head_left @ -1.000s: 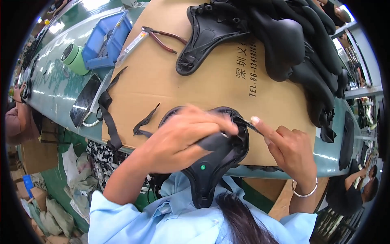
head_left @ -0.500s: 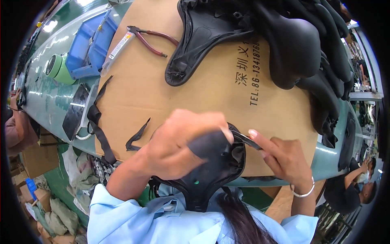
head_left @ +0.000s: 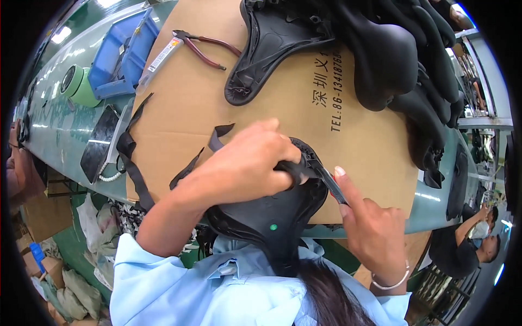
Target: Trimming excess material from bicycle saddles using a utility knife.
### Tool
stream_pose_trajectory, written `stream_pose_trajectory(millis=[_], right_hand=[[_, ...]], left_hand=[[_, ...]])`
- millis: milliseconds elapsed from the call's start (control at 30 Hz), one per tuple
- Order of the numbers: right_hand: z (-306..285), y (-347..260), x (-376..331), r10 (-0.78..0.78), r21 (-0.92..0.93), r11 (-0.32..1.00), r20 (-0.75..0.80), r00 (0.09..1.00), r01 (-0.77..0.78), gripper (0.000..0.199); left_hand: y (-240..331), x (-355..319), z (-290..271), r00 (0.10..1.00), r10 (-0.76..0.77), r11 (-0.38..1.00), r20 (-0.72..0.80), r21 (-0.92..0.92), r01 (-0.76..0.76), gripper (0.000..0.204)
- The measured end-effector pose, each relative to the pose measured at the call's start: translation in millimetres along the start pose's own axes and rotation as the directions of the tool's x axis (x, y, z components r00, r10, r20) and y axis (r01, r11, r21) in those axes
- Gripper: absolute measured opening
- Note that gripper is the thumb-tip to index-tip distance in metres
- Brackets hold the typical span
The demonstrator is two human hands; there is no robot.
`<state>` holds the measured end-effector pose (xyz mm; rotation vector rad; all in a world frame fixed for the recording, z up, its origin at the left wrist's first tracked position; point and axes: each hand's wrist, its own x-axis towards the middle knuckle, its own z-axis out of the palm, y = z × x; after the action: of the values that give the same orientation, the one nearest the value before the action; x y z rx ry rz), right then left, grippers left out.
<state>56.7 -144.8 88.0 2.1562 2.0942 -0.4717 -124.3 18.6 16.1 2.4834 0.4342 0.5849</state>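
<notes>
An upturned black bicycle saddle (head_left: pixel 244 217) with a small green dot lies in front of me, its narrow end away from me. My left hand (head_left: pixel 253 160) is closed on a loose black strip of cover material (head_left: pixel 295 169) at that narrow end, pulling it up from the rim. In my right hand (head_left: pixel 375 231) is a slim cutter knife (head_left: pixel 333 186), its tip against the saddle's right edge beside the strip. My left hand hides part of the saddle's far left rim.
Cardboard (head_left: pixel 283 114) covers the table. Another upturned saddle (head_left: pixel 266 51) and a saddle pile (head_left: pixel 386 60) lie beyond. Pliers (head_left: pixel 204 59), a blue bin (head_left: pixel 111 89), a green round container (head_left: pixel 81 89), a phone (head_left: pixel 99 145) and black scraps (head_left: pixel 126 146) lie left. Other people sit at both sides.
The wide black flap in my left hand now shows as a narrow, folded strip. The knife stands steeper along the saddle's edge. A curled black strip now shows beyond my left wrist.
</notes>
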Motion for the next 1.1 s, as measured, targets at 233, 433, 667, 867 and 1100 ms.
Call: stream_pose_trajectory(millis=[233, 433, 667, 867, 1100], right_hand=[[26.0, -22.0, -34.7, 0.093, 0.103, 0.991, -0.127, 0.988, -0.080, 0.063], [53.3, -12.9, -47.2, 0.235, 0.616, 0.784, -0.183, 0.955, -0.075, 0.055], [88.1, 3.8, 55.9, 0.308, 0.808, 0.560, -0.410, 0.858, 0.185, 0.084], [60.1, 8.6, 93.7, 0.276, 0.743, 0.585, -0.560, 0.781, 0.325, 0.064], [60.8, 17.5, 41.4, 0.364, 0.856, 0.484, -0.383, 0.849, 0.178, 0.056]], left_hand=[[-10.9, -11.4, -15.9, 0.798, -0.598, 0.333, 0.071, -0.884, 0.328, 0.018], [-20.1, -35.4, -15.2, 0.560, -0.632, 0.392, -0.535, -0.845, -0.365, 0.025], [24.5, -126.4, -35.1, 0.867, 0.218, 0.517, 0.447, -0.807, 0.286, 0.015], [98.9, -122.0, -15.1, 0.800, -0.592, 0.796, 0.093, 0.222, 0.563, 0.020], [82.5, -3.5, 68.1, 0.825, -0.406, 0.813, -0.394, 0.256, 0.523, 0.028]])
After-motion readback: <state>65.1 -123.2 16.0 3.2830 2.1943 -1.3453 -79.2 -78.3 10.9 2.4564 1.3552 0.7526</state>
